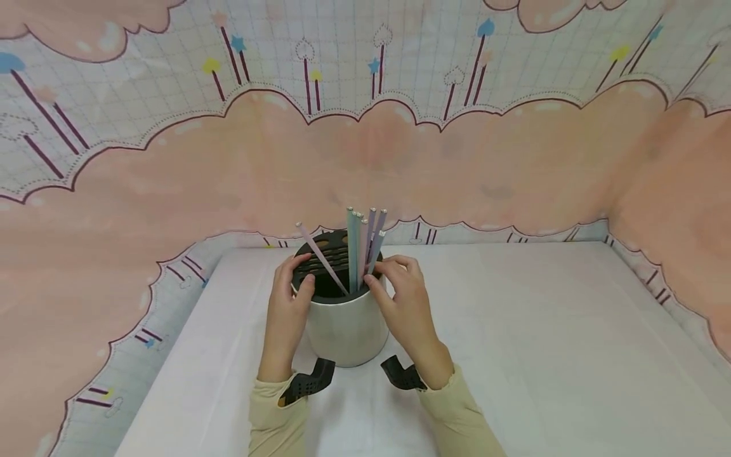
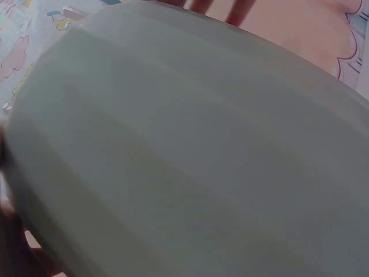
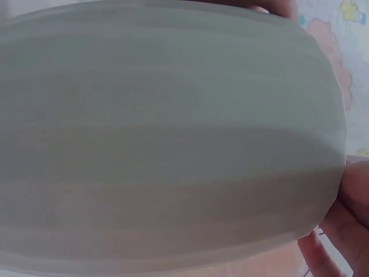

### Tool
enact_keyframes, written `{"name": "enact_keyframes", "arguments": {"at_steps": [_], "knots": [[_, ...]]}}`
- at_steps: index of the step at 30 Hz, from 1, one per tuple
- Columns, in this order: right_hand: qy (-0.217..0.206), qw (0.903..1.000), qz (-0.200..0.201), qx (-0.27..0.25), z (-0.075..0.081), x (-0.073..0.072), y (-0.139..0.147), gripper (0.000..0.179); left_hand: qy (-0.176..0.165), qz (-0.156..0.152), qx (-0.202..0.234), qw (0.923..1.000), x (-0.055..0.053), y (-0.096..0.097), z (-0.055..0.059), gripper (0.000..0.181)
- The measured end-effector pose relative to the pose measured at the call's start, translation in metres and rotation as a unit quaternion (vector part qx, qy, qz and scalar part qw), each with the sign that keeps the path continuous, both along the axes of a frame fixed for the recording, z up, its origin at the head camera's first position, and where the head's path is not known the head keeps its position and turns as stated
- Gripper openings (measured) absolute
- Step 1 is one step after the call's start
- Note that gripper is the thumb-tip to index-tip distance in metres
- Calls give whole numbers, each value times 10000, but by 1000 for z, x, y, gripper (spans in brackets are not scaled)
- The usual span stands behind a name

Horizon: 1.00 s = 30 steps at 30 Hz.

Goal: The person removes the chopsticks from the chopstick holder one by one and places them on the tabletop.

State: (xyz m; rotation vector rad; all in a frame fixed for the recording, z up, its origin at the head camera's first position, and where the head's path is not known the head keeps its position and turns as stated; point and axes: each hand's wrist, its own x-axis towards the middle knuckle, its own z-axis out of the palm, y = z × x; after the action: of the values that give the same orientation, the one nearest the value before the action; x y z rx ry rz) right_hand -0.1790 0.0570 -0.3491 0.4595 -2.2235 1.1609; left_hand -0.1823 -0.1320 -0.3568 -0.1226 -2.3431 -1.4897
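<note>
White pen holder [image 1: 346, 333] upright on the desk [image 1: 542, 355]. Your left hand [image 1: 289, 301] grips its left rim, your right hand [image 1: 408, 301] the right – whether it also pinches a pen, can't tell. Wall looks stiff, smooth, perhaps slippery; low side-hold likely steadier. Slim pens [image 1: 352, 254] crowd the opening – probably awkward for rim grips. Patterned cloth [image 1: 365, 165] behind.

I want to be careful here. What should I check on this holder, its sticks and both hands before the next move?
1. Holder upright: ok.
2. Left hand on the holder: ok, at the left of its dark rim.
3. Right hand on the holder: ok, at the right, close to the upright sticks.
4. Sticks all leaning alike: not ok, one pink stick slants left, apart from the rest.
5. Sticks' lower ends resting on the bottom: cannot tell, hidden inside.
</note>
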Motion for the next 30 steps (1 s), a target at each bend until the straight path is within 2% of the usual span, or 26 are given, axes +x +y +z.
{"name": "enact_keyframes", "arguments": {"at_steps": [3, 8, 12, 18, 24, 28, 30], "knots": [[-80, 9999, 85, 84, 0, 5, -2, 16, -58, 44, 95, 9999, 3, -1, -5, 36], [-178, 9997, 104, -114, 4, 14, -4, 18, 129, 180, 130, 9997, 6, 2, -9, 35], [75, 9990, 198, -401, 12, 19, -2, 18, 263, 208, 81, 9994, 6, 4, -8, 35], [539, 9943, 482, -782, 18, 20, 4, 16, 248, 183, 88, 9995, 5, 6, -5, 36], [1023, 9834, 447, -1432, 22, 21, 11, 19, 97, 177, 89, 9998, 3, 6, -6, 36], [1205, 9747, 396, -1843, 24, 20, 19, 23, 155, 150, 82, 9997, -1, 4, -7, 36], [1242, 9687, 498, -2091, 27, 20, 23, 22, 183, 152, 85, 9997, -3, 3, -7, 36]]}}
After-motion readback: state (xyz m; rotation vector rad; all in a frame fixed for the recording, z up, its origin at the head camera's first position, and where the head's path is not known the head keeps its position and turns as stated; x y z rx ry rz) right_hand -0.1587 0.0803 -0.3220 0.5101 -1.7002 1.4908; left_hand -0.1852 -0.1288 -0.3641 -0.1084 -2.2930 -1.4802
